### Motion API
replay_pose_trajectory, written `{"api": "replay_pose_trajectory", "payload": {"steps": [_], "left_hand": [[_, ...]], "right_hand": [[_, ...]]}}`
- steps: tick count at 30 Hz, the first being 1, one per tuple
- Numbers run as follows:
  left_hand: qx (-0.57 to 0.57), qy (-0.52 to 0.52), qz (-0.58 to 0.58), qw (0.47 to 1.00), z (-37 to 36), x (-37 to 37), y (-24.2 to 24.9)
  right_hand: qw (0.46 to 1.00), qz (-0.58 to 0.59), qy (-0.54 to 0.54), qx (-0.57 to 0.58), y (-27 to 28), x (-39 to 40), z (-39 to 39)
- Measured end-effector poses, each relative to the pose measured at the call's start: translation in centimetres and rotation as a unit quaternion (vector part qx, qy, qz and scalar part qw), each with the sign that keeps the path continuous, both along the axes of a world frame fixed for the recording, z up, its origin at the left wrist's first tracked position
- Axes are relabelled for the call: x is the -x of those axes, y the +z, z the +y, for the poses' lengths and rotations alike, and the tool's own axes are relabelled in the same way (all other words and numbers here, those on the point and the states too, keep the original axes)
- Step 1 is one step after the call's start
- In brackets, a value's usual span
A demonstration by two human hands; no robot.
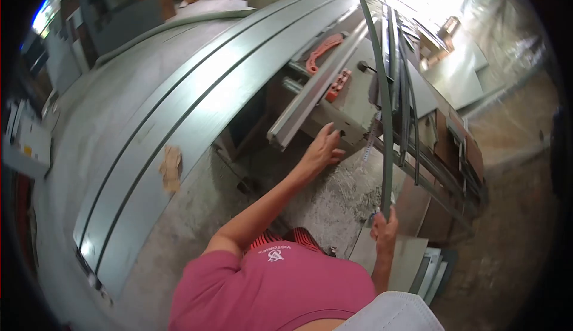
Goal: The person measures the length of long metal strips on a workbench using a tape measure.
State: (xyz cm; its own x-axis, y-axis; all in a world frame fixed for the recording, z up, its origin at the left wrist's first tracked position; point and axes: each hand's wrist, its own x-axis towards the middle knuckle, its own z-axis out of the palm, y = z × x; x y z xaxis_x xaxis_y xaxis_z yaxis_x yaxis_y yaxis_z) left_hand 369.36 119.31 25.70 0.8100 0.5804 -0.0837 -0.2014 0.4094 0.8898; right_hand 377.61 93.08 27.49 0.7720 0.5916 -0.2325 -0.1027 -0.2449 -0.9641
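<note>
My left hand [323,150] reaches out with its fingers apart and nothing in them, close to the near edge of a work table [349,129]. At the lower right, my right hand [384,226] is closed at the near end of a long grey-green strip [385,122]; a small blue item shows beside its fingers. A metal profile [319,89] lies across the table, its end near my left hand. On the table are an orange-red clamp-like tool [339,86] and a curved orange saw handle [321,53]. A measuring tape [372,137] hangs at the table's edge.
Long grey panels [209,92] stretch along the left, with a torn brown paper piece [171,168] on them. Metal bars [408,92] lie on the right side. Boards [433,271] stand at the lower right. A plastic sheet [507,44] hangs at the upper right.
</note>
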Motion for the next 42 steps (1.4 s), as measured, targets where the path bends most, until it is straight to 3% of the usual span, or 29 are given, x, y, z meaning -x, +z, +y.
{"api": "replay_pose_trajectory", "payload": {"steps": [4, 6, 9, 12, 16, 18, 21, 23, 24, 26, 27, 29, 30, 32, 34, 36, 38, 39, 41, 42], "left_hand": [[0.049, 0.112, -0.019, 0.992, -1.7, -1.3, 0.2], [0.056, 0.155, -0.018, 0.986, -3.1, 2.0, 2.6], [0.062, 0.237, 0.0, 0.97, -6.5, 8.0, 0.9], [0.075, 0.31, 0.005, 0.948, -10.8, 14.2, -1.6], [0.058, 0.356, -0.056, 0.931, -15.5, 21.4, -3.2], [0.038, 0.371, -0.079, 0.925, -17.5, 24.7, -2.9], [-0.036, 0.4, -0.067, 0.913, -19.0, 28.9, -1.5], [-0.087, 0.389, -0.058, 0.915, -18.7, 32.0, 0.1], [-0.136, 0.374, -0.051, 0.916, -18.1, 33.7, 1.1], [-0.182, 0.35, -0.056, 0.917, -16.8, 37.4, 2.7], [-0.212, 0.337, -0.03, 0.917, -16.5, 39.4, 4.1], [-0.278, 0.348, 0.061, 0.893, -16.9, 43.4, 6.1], [-0.314, 0.37, 0.122, 0.866, -17.1, 45.3, 6.8], [-0.418, 0.427, 0.262, 0.757, -18.8, 48.5, 7.6], [-0.448, 0.435, 0.317, 0.714, -21.4, 50.8, 7.3], [-0.469, 0.41, 0.331, 0.709, -24.0, 52.3, 6.5], [-0.497, 0.356, 0.344, 0.713, -25.7, 54.3, 3.5], [-0.498, 0.323, 0.362, 0.719, -26.7, 55.5, 1.9], [-0.51, 0.285, 0.379, 0.718, -28.4, 58.5, -0.7], [-0.515, 0.277, 0.381, 0.716, -29.1, 60.3, -1.5]], "right_hand": [[0.997, 0.034, 0.062, 0.009, -3.1, 6.0, -2.2], [0.992, 0.048, 0.117, 0.024, -5.6, 9.0, -4.0], [0.946, -0.225, 0.187, 0.141, -6.9, 13.6, -6.5], [0.914, -0.309, 0.224, 0.137, -10.8, 17.5, -10.2], [0.892, -0.33, 0.283, 0.124, -17.8, 21.2, -13.4], [0.908, -0.242, 0.328, 0.093, -20.8, 23.6, -14.0], [0.894, -0.192, 0.39, 0.108, -18.0, 28.7, -11.6], [0.833, -0.253, 0.485, 0.079, -17.3, 31.2, -9.6], [0.836, -0.252, 0.482, 0.071, -16.7, 32.2, -8.3], [0.807, -0.217, 0.548, -0.039, -15.3, 33.2, -6.2], [0.832, -0.136, 0.534, -0.067, -14.8, 33.4, -5.4], [0.842, -0.131, 0.508, -0.125, -12.1, 33.1, -4.0], [0.85, -0.124, 0.482, -0.176, -10.2, 32.7, -3.4], [0.86, -0.049, 0.44, -0.255, -5.6, 32.1, -2.3], [0.851, -0.001, 0.406, -0.333, -0.3, 31.7, -1.0], [0.816, 0.148, 0.365, -0.424, 4.1, 31.6, 0.3], [0.774, 0.217, 0.315, -0.504, 8.0, 32.5, 1.0], [0.781, 0.205, 0.29, -0.514, 8.4, 33.2, 1.1], [0.72, 0.299, 0.271, -0.565, 9.0, 35.0, 1.5], [0.762, 0.296, 0.225, -0.53, 6.9, 35.8, 1.7]]}}
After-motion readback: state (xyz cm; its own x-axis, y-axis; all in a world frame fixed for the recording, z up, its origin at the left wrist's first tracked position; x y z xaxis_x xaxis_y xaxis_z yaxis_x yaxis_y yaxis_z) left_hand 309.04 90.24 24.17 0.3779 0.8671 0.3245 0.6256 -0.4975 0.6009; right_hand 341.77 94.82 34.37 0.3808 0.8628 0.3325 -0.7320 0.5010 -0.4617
